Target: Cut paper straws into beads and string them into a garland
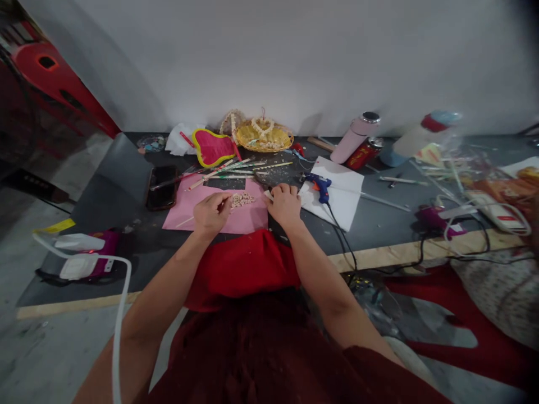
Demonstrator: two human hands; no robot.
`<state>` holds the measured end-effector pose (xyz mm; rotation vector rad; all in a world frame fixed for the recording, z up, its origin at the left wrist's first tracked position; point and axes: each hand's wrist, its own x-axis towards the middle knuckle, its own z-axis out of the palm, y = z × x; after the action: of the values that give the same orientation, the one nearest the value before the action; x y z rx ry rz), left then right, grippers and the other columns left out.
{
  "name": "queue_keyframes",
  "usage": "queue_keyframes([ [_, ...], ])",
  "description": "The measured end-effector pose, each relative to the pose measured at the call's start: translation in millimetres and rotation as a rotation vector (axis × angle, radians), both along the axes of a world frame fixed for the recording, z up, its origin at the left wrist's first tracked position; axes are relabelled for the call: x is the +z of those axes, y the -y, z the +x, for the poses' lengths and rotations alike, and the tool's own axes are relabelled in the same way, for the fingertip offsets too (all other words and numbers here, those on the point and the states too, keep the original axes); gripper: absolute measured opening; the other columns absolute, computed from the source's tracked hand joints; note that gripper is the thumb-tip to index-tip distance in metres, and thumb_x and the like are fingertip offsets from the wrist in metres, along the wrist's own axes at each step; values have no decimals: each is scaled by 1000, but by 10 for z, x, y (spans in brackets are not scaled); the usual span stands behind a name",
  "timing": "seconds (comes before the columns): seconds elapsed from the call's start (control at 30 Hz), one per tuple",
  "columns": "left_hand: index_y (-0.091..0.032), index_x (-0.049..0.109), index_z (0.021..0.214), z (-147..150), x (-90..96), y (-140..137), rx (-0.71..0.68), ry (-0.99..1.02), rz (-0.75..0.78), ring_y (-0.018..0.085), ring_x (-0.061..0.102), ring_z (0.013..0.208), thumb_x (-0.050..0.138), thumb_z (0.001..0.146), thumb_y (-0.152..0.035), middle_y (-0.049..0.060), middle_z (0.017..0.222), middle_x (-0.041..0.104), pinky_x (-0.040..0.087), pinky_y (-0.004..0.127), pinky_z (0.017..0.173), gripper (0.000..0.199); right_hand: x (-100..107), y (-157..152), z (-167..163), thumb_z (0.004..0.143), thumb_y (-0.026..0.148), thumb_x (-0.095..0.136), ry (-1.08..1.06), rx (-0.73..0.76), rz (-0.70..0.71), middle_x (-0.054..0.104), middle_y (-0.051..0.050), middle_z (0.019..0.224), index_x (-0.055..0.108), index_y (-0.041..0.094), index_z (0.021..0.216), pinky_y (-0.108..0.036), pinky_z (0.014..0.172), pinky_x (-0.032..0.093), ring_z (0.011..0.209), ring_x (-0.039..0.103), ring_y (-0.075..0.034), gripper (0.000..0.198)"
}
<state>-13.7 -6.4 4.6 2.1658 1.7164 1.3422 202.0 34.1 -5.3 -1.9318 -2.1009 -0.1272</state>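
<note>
My left hand is closed in a pinch above the pink sheet, beside a small heap of pale, bead-like pieces. Whatever lies between its fingertips is too small to make out. At the sheet's right edge, my right hand is closed with its fingers bent down. A pale end shows by its thumb, but the thing it grips is mostly hidden. Just beyond it lies a dark tool, its kind unclear. Patterned thin sticks lie across the back of the sheet.
A blue glue gun rests on white paper, its cord trailing off the table edge. Behind stand a pink flask, a red can and a yellow basket. A phone lies left; a white cable hangs in front.
</note>
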Motion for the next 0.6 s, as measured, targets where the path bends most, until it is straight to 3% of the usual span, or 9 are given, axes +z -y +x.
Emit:
queue_keyframes([
  [0.1,-18,69,88,-3,13,5,0,8,-11,12,60,64,55,87,-30,3,77,71,45,24,61,19,-9,-10,-24,88,36,52,22,1,-9,57,-14,122,62,17,103,-43,84,44,111,44,-31,26],
  [0.2,-18,69,87,-10,10,3,5,4,-12,12,61,65,55,87,-30,4,78,72,45,23,61,19,-11,-53,27,89,30,48,-100,20,12,58,-15,122,62,15,98,-41,88,44,110,47,-29,22],
  [0.3,-18,70,89,-13,-5,-5,3,5,5,12,61,65,55,87,-30,3,78,72,46,23,62,18,-9,-112,109,90,33,48,-422,72,110,59,-15,118,60,16,92,-40,90,44,104,54,-25,20],
  [0.37,-18,70,90,-11,-9,-9,-3,11,13,12,61,65,55,87,-30,4,79,72,47,24,63,19,7,-138,137,88,42,51,-741,98,106,63,-12,104,57,18,97,-37,81,49,90,59,-21,26],
  [0.47,-18,70,91,-7,10,-5,3,34,17,12,63,67,56,87,-32,4,80,73,47,24,63,20,68,-120,114,77,49,66,-1215,117,-88,65,-4,86,53,21,100,-30,57,50,70,60,-16,39],
  [0.6,-19,70,91,-5,50,11,13,77,19,13,64,69,57,86,-31,4,82,73,48,24,62,19,212,6,36,69,36,74,-1648,287,-329,64,-3,109,49,23,82,-24,57,51,80,63,-14,31],
])
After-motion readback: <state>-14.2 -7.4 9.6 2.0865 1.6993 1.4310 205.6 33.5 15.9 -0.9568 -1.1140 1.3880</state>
